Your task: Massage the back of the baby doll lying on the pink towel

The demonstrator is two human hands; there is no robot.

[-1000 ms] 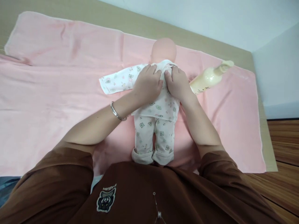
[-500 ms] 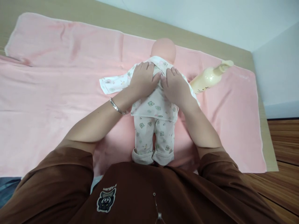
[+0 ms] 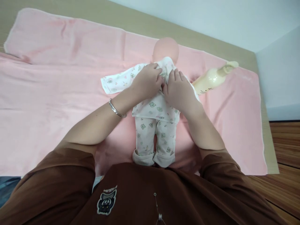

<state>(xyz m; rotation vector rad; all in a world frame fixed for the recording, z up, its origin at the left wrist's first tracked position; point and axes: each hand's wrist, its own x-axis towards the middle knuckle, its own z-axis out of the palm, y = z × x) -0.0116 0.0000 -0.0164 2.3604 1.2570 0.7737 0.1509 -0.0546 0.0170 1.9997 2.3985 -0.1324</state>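
A baby doll lies on its back, its bare head (image 3: 166, 49) at the far end and its legs toward me. It wears a white printed baby shirt (image 3: 154, 107) and matching trousers (image 3: 145, 134) with turned-up cuffs. My left hand (image 3: 148, 79), curled at the fingers, pinches the shirt's upper front. Beside it, my right hand (image 3: 179, 89) grips the chest cloth between thumb and fingers. Both thumbs meet near the middle, where my hands hide the closure. One shirt sleeve (image 3: 114, 83) stretches flat to the left.
Under the doll spreads a pink blanket (image 3: 58, 125) on a wooden table (image 3: 211, 39). A pale yellow pump bottle (image 3: 209, 79) lies tilted on the right, close to my right hand. The wall (image 3: 234, 22) stands behind the table.
My left fingers have curled from lying flat to pinching the cloth. The shirt's neck is bunched higher, toward the head. My right hand has shifted slightly, and the view moved a little.
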